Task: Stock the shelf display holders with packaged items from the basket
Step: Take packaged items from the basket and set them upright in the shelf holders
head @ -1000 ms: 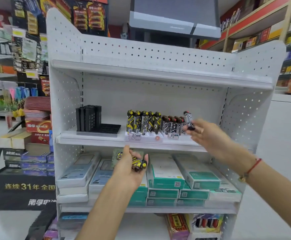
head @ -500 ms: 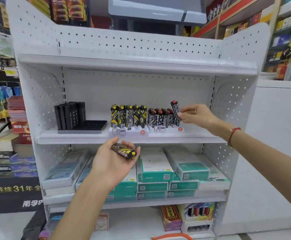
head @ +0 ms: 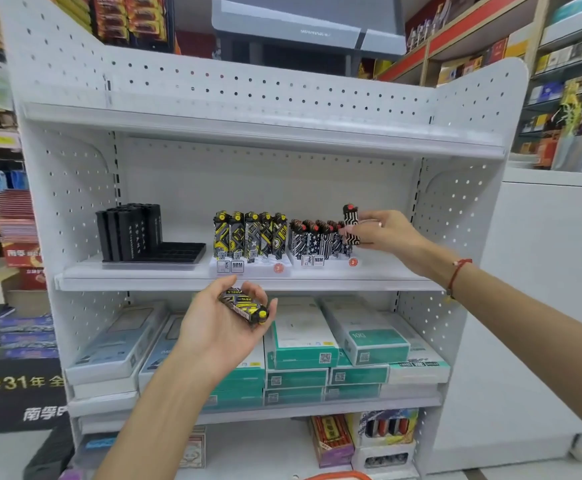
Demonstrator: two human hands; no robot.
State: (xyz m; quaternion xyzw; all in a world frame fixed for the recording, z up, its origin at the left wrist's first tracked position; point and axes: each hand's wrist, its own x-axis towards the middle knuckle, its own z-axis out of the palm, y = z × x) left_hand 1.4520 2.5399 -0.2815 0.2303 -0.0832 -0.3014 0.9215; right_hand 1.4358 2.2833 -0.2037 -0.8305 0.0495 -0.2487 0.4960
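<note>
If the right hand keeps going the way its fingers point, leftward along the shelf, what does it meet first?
Probably the row of red-topped packs in their white holder: the right hand, pinching another red-topped pack, is already at that row's right end. Depth is unclear.

The right hand point(head: 383, 233) has carried its red-capped pack point(head: 351, 225) (upright) to the row's end.

A red-capped black-and-white pack point(head: 350, 224) stands upright at the right end of the white holder point(head: 324, 263); a yellow-capped pack point(head: 246, 305) lies tilted below the shelf edge.
</note>
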